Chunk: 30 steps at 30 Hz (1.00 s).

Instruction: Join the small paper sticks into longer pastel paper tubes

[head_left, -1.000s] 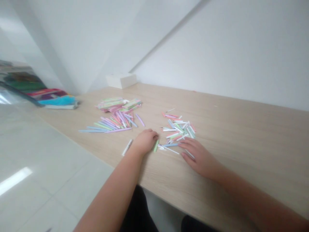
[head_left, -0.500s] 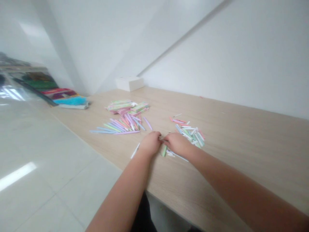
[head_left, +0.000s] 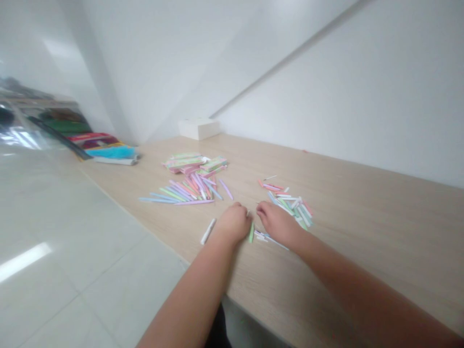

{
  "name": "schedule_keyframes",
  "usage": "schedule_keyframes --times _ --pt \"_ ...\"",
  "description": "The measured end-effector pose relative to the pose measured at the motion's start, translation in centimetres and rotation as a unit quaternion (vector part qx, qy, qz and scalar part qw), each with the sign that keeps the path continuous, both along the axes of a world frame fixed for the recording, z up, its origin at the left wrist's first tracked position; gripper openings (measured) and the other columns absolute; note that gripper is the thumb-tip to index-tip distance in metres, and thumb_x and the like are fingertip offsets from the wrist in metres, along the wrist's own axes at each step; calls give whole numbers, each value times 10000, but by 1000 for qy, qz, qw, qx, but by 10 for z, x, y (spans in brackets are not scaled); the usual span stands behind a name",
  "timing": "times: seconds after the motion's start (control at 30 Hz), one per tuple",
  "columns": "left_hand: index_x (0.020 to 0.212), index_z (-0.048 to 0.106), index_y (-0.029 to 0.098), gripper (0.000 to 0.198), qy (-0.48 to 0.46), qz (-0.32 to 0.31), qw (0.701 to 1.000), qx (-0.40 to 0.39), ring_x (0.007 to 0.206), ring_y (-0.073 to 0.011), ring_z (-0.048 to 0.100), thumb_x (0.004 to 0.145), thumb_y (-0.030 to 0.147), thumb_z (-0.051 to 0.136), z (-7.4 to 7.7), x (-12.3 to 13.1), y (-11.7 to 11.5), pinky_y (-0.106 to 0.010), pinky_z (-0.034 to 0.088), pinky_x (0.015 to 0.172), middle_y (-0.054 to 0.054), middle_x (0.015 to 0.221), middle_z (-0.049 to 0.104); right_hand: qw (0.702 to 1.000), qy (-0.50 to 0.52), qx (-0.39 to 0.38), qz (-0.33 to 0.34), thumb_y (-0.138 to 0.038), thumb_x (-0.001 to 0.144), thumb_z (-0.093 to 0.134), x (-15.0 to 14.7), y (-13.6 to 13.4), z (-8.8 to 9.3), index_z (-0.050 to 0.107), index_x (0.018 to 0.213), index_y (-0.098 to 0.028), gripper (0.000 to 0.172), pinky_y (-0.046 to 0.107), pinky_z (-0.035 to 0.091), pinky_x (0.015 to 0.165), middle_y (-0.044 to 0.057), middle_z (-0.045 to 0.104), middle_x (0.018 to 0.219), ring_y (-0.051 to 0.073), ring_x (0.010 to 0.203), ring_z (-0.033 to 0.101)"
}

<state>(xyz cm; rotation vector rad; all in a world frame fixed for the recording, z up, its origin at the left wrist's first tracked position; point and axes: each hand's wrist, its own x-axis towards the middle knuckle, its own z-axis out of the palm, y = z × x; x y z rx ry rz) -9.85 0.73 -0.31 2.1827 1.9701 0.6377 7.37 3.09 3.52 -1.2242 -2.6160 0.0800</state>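
Handling a pale pen part (head_left: 248, 212) seems the step: left hand (head_left: 234, 224) curled round it, right hand (head_left: 278, 221) pinched, contents too small to tell, green barrel (head_left: 251, 232) on bench (head_left: 355, 227) beside left hand; next move calls for fine fingertip control.

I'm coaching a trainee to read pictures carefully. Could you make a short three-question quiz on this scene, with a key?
1. Which is nearer the lone white stick: the left grip or the right grip?
2. True or false: the white box stands on the table.
3. Fill in: the packets beyond the fanned sticks are green and ____.

Key:
1. The left grip.
2. True.
3. Pink.
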Motion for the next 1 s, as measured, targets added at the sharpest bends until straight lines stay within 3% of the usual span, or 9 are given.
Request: schedule_keyframes --times 0.13,0.27,0.4,0.5,0.63,0.7,0.8,1.0 --pt "937 726 166 308 23 22 999 -7 916 -237 688 957 377 502 1 8 1 -334 530 828 -141 1008 684 993 110 -37 -12 -262 1013 446 49 -41 1 621 1056 -217 186 333 503 791 72 714 1001 216 909 660" --pt "958 713 172 290 40 28 999 -7 982 -265 681 978 307 457 4 10 4 -357 519 833 -152 1022 696 977 174 -104 -58 -362 983 505 101 -79 -18 640 989 -252 174 352 529 666 35 715 880 215 742 661" --pt "1077 678 209 311 23 32 999 3 945 -271 687 1021 333 398 19 17 -5 -374 506 811 -123 980 727 948 267 -134 -111 -415 954 537 132 -95 -38 646 965 -268 184 353 558 612 33 724 856 223 727 680" --pt "1042 673 245 242 -114 -19 993 36 923 -217 682 1010 350 457 32 43 -24 -314 491 786 -54 992 742 912 364 -128 -137 -431 938 559 138 -98 -41 624 923 -269 175 324 537 553 12 675 737 201 638 643" --pt "1016 678 239 155 -290 -139 946 24 865 -161 670 966 305 547 32 93 -50 -267 499 793 -11 928 737 886 425 -129 -131 -451 945 575 137 -102 -41 604 948 -272 182 289 479 488 -10 618 685 165 544 559" --pt "1037 689 233 163 -320 -189 928 12 909 -161 672 961 267 549 27 110 -58 -271 507 832 -18 987 745 893 413 -132 -119 -441 947 584 137 -103 -42 619 971 -272 174 307 525 557 16 664 789 179 628 614" --pt "1027 709 228 167 -319 -209 924 -3 970 -173 664 949 232 561 18 117 -65 -285 504 877 -28 1038 745 896 403 -130 -132 -426 952 581 139 -102 -45 627 992 -269 169 346 570 674 43 701 905 209 769 677" --pt "953 704 225 152 -334 -203 920 -21 897 -164 652 951 213 553 11 110 -66 -287 486 856 -6 928 726 888 402 -162 -153 -415 930 605 141 -99 -43 626 994 -260 169 329 544 612 35 711 873 200 710 676"
